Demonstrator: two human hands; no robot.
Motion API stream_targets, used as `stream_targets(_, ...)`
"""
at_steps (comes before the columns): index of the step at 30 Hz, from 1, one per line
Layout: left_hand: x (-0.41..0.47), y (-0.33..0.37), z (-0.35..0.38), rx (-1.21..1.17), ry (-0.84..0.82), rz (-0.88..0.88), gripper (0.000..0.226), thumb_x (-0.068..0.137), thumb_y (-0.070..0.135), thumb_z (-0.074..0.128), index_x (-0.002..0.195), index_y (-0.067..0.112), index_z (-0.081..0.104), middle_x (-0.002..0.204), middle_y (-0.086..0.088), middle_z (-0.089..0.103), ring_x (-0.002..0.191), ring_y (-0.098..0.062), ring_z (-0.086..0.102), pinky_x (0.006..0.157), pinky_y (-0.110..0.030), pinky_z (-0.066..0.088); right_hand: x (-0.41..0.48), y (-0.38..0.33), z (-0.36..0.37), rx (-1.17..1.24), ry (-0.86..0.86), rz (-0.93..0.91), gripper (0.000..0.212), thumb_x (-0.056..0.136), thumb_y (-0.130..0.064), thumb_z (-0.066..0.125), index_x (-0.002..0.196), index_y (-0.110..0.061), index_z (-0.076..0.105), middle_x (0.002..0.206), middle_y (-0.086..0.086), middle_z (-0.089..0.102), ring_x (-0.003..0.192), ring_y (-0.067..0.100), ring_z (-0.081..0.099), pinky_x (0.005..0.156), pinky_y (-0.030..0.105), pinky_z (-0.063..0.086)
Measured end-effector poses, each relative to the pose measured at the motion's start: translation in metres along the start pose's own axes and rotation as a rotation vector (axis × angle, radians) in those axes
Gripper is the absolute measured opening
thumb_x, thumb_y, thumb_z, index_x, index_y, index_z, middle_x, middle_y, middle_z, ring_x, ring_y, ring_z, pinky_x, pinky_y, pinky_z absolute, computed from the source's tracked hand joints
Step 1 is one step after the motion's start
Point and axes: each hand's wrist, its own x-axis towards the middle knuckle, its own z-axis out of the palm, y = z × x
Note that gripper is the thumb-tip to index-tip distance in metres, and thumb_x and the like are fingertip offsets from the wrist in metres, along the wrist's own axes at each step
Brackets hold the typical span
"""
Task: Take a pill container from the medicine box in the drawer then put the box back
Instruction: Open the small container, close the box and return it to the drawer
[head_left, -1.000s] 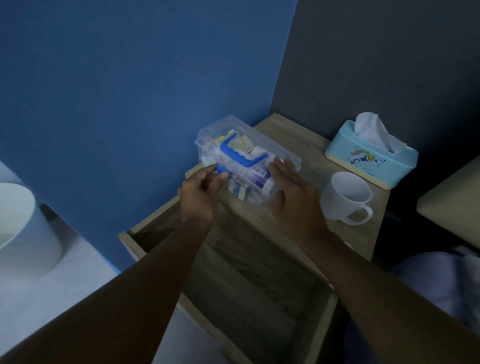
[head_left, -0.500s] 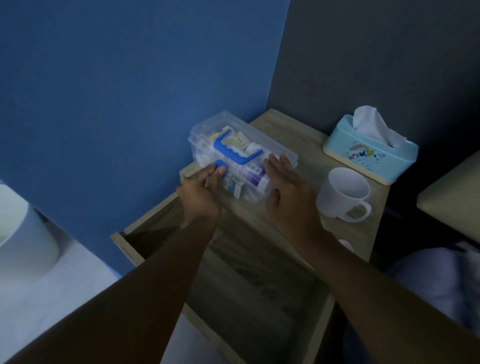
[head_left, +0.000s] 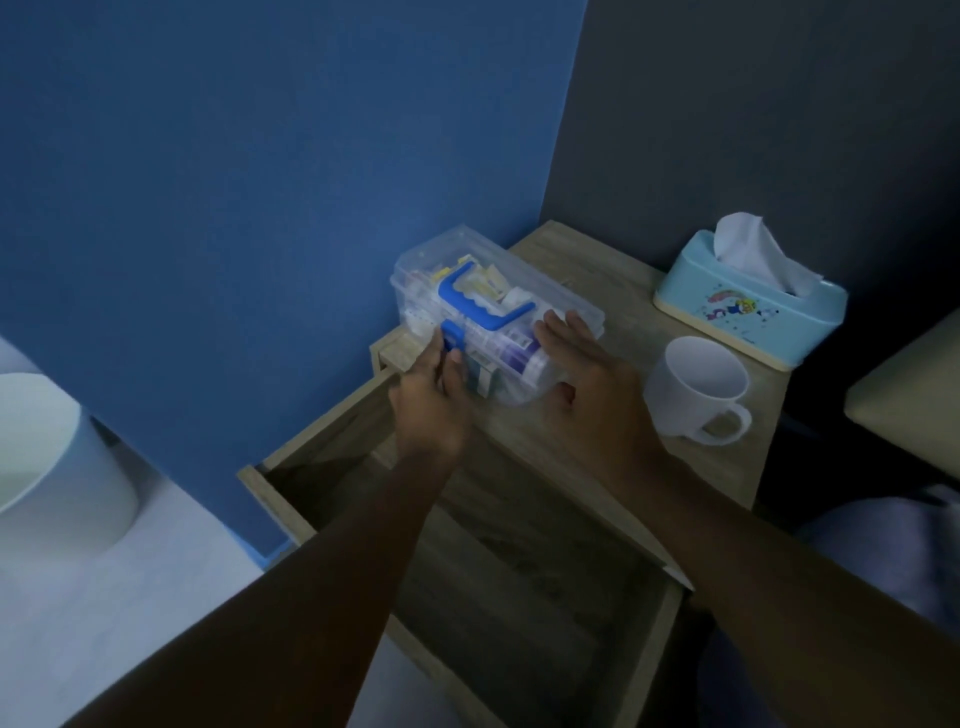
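A clear plastic medicine box (head_left: 519, 270) with a blue handle and a blue front latch stands on the wooden nightstand (head_left: 587, 260), lid down, packets and small containers visible inside. My left hand (head_left: 431, 405) pinches the blue latch at the box's front left with thumb and fingers. My right hand (head_left: 587, 374) lies flat against the box's right end, fingers spread. Below them the drawer (head_left: 519, 587) stands pulled out, its wooden bottom bare.
A white mug (head_left: 698, 387) stands just right of my right hand, a light-blue tissue box (head_left: 753, 306) behind it. A white bin (head_left: 47, 462) stands on the floor at left. A blue wall runs close behind the box.
My left fingers have closed in on the blue latch at the box's front. My right hand stays pressed against the box's right end.
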Motion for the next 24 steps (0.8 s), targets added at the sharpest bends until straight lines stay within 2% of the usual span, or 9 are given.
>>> stream_targets(2, 0.006, 0.001, -0.004, 0.01, -0.03, -0.04, 0.046, 0.099, 0.04, 0.044, 0.143, 0.026, 0.046, 0.131, -0.003, 0.06, 0.115, -0.017, 0.058, 0.097, -0.037, 0.053, 0.0, -0.001, -0.001, 0.009, 0.013, 0.003, 0.05, 0.095, -0.017, 0.035, 0.139, -0.001, 0.053, 0.147, 0.016, 0.051, 0.144, 0.026, 0.04, 0.113, 0.046, 0.042)
stream_targets(6, 0.014, 0.003, -0.012, 0.067, -0.014, -0.021, 0.041, 0.1, 0.034, 0.046, 0.139, 0.023, 0.052, 0.13, 0.001, 0.063, 0.094, 0.003, 0.058, 0.067, 0.004, 0.04, 0.0, 0.004, -0.002, 0.044, 0.015, 0.001, 0.047, 0.096, -0.008, 0.036, 0.139, -0.003, 0.053, 0.148, 0.014, 0.05, 0.144, 0.023, 0.039, 0.114, 0.044, 0.041)
stream_targets(7, 0.016, 0.005, -0.014, 0.09, 0.002, -0.01, 0.04, 0.1, 0.034, 0.045, 0.138, 0.022, 0.053, 0.131, -0.001, 0.062, 0.101, 0.0, 0.058, 0.076, 0.003, 0.038, 0.0, 0.006, -0.003, 0.06, 0.009, 0.013, 0.045, 0.096, -0.004, 0.039, 0.139, -0.003, 0.052, 0.149, 0.013, 0.05, 0.145, 0.021, 0.038, 0.115, 0.043, 0.039)
stream_targets(10, 0.027, 0.01, -0.025, 0.149, 0.04, 0.038, 0.039, 0.099, 0.032, 0.045, 0.136, 0.021, 0.053, 0.132, -0.008, 0.062, 0.123, -0.023, 0.054, 0.099, -0.021, 0.036, 0.002, 0.006, -0.006, 0.119, 0.014, 0.06, 0.044, 0.095, -0.005, 0.04, 0.137, -0.005, 0.056, 0.149, 0.011, 0.05, 0.145, 0.017, 0.037, 0.117, 0.035, 0.035)
stream_targets(13, 0.045, 0.02, -0.032, 0.096, 0.036, 0.061, 0.044, 0.099, 0.03, 0.048, 0.14, 0.016, 0.048, 0.137, -0.011, 0.057, 0.127, -0.024, 0.053, 0.109, -0.04, 0.042, 0.001, -0.002, -0.004, 0.218, 0.146, 0.197, 0.038, 0.097, -0.008, 0.045, 0.132, -0.007, 0.061, 0.149, 0.009, 0.051, 0.141, 0.016, 0.044, 0.113, 0.035, 0.042)
stream_targets(16, 0.065, 0.031, -0.034, 0.174, -0.014, 0.089, 0.055, 0.098, 0.034, 0.049, 0.147, 0.011, 0.036, 0.152, -0.01, 0.042, 0.14, -0.023, 0.039, 0.117, -0.035, 0.03, 0.002, -0.013, 0.0, 0.407, 0.29, 0.401, 0.044, 0.097, -0.013, 0.05, 0.141, -0.012, 0.049, 0.142, 0.007, 0.055, 0.124, 0.01, 0.056, 0.1, 0.032, 0.051)
stream_targets(19, 0.084, 0.036, -0.03, 0.264, -0.092, 0.079, 0.063, 0.099, 0.042, 0.045, 0.151, 0.01, 0.029, 0.158, -0.01, 0.031, 0.146, -0.023, 0.028, 0.119, -0.032, 0.021, 0.007, -0.016, 0.007, 0.573, 0.263, 0.609, 0.044, 0.1, -0.024, 0.049, 0.143, -0.018, 0.044, 0.132, 0.004, 0.061, 0.11, 0.008, 0.063, 0.082, 0.022, 0.055)
stream_targets(22, 0.099, 0.037, -0.025, 0.31, -0.156, -0.007, 0.068, 0.096, 0.049, 0.043, 0.151, 0.012, 0.028, 0.157, -0.012, 0.033, 0.144, -0.027, 0.031, 0.117, -0.036, 0.026, 0.014, -0.014, 0.013, 0.604, 0.201, 0.737, 0.034, 0.103, -0.031, 0.044, 0.129, -0.013, 0.055, 0.11, 0.002, 0.069, 0.086, 0.004, 0.066, 0.057, 0.01, 0.047)
stream_targets(24, 0.105, 0.035, -0.024, 0.297, -0.166, -0.029, 0.066, 0.094, 0.05, 0.046, 0.148, 0.013, 0.034, 0.15, -0.014, 0.043, 0.136, -0.029, 0.043, 0.111, -0.034, 0.036, 0.018, -0.016, 0.016, 0.594, 0.205, 0.764, 0.028, 0.104, -0.033, 0.041, 0.117, -0.015, 0.059, 0.089, -0.004, 0.065, 0.074, -0.001, 0.062, 0.055, 0.014, 0.045)
